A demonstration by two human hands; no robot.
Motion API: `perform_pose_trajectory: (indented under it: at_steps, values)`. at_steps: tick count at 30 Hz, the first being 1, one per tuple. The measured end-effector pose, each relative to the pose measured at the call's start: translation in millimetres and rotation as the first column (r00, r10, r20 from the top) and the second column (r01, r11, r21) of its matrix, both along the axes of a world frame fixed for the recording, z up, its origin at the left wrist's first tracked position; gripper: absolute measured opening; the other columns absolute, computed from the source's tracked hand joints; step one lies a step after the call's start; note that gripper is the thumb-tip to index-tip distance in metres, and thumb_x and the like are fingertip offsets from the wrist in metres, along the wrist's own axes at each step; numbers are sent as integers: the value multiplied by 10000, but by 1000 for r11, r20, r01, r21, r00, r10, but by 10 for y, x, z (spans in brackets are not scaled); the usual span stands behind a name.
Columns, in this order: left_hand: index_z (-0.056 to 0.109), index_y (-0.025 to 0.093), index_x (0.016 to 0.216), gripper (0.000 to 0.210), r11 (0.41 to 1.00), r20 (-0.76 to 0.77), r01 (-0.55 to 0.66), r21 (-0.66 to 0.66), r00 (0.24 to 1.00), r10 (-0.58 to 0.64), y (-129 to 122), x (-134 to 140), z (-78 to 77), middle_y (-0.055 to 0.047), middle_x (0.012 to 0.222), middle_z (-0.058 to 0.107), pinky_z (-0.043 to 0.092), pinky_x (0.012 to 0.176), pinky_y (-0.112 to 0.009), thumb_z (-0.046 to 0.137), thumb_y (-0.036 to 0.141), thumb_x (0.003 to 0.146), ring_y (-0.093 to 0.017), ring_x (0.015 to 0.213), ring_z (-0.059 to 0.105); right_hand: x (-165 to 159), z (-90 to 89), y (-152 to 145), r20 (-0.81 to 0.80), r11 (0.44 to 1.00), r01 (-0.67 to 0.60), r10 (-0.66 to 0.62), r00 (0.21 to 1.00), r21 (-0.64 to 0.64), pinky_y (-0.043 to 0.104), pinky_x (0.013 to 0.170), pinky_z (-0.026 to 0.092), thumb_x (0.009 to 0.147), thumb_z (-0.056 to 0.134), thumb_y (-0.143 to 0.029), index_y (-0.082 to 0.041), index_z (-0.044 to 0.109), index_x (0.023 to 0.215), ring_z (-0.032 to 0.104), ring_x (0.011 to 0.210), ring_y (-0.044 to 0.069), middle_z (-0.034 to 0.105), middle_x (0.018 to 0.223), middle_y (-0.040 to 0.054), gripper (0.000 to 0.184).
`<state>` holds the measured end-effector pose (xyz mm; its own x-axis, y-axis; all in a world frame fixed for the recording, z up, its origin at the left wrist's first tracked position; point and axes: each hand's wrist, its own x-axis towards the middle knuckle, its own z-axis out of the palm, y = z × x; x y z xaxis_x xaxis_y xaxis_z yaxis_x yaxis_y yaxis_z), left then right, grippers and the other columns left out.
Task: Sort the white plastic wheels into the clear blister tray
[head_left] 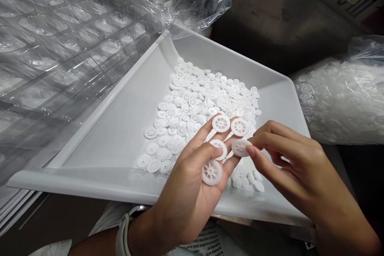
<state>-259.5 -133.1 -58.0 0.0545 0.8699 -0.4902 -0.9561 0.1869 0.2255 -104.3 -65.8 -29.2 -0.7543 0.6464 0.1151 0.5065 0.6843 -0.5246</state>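
My left hand (195, 184) is turned palm up over the near side of a pale grey tray (117, 108). Several small white spoked plastic wheels (211, 172) lie on its palm and fingers, and the thumb presses on one of them. Between thumb and forefinger, my right hand (288, 160) pinches another white wheel (241, 148), held at the left fingertips. Beneath both hands spreads a loose heap of the same white wheels (192, 104), partly hidden by the left hand.
Stacked clear plastic trays (60, 44) with round pockets stand along the left. Crumpled clear plastic film (198, 4) lies behind the tray. A clear bag full of white wheels (345, 100) sits at the right. The tray has raised walls at the back and sides.
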Motion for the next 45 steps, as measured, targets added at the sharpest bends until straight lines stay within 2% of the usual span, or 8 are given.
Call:
perform_pose_trajectory:
  at_steps: [6,13,17,25,31,36,39,45]
  values:
    - [355,232,1546,757,999,62,19,-27,998,-18,19,-15,12,-86,1255,738,467,1140,-393,500,-17,845,-200,1224,662,-11,-43,17,-6,997,58,-58,998,53,228,516,376,960,624,-189,-233,656,856,532,690,99,601,865,0,117]
    - [359,219,1544,748,1000,87,22,-14,996,-21,-20,-30,33,-85,1220,753,433,1165,-409,494,-7,844,-197,1178,690,11,-42,30,24,999,42,-42,999,-2,215,632,453,1003,575,-237,-223,663,777,582,711,87,653,906,-3,243]
    - [315,217,1566,778,1000,92,19,-16,996,-17,-5,-24,4,-95,1252,740,440,1159,-420,497,-1,841,-209,1209,672,35,-35,56,57,999,35,-34,998,-8,235,627,471,1010,562,-244,-208,672,772,597,698,105,669,906,21,265]
    - [239,222,1597,766,999,99,38,-25,994,-35,7,-56,36,-97,1332,699,428,1166,-402,500,88,889,-220,1310,599,107,27,67,5,988,152,-152,988,15,241,690,479,1024,555,-299,-277,713,968,642,859,121,680,989,-11,170]
    - [348,188,1551,666,1000,107,18,-8,994,-17,6,-44,3,-104,1233,747,528,1064,-353,508,153,905,-210,1196,679,170,77,81,33,990,129,-131,991,63,248,625,460,994,596,-313,-266,665,937,594,812,127,652,956,-3,101]
    - [436,175,1503,592,1000,96,16,18,995,-18,16,-37,22,-110,1243,742,516,1079,-357,508,197,916,-230,1210,671,156,138,52,37,999,17,-19,999,37,214,609,467,981,593,-219,-244,653,967,586,825,111,634,968,16,66]
    - [465,183,1486,582,1000,75,15,14,997,-16,15,-29,38,-103,1215,754,483,1117,-376,502,155,906,-226,1193,681,142,162,-6,44,999,-38,37,998,22,214,588,463,963,612,-195,-241,656,969,592,805,109,628,959,20,64]
    - [416,221,1518,748,999,86,29,30,996,-31,-20,-36,-4,-83,1265,735,489,1116,-383,478,-3,807,-216,1224,662,121,175,-60,63,989,-122,117,991,84,234,641,489,965,612,-185,-224,644,939,618,809,113,622,957,23,57]
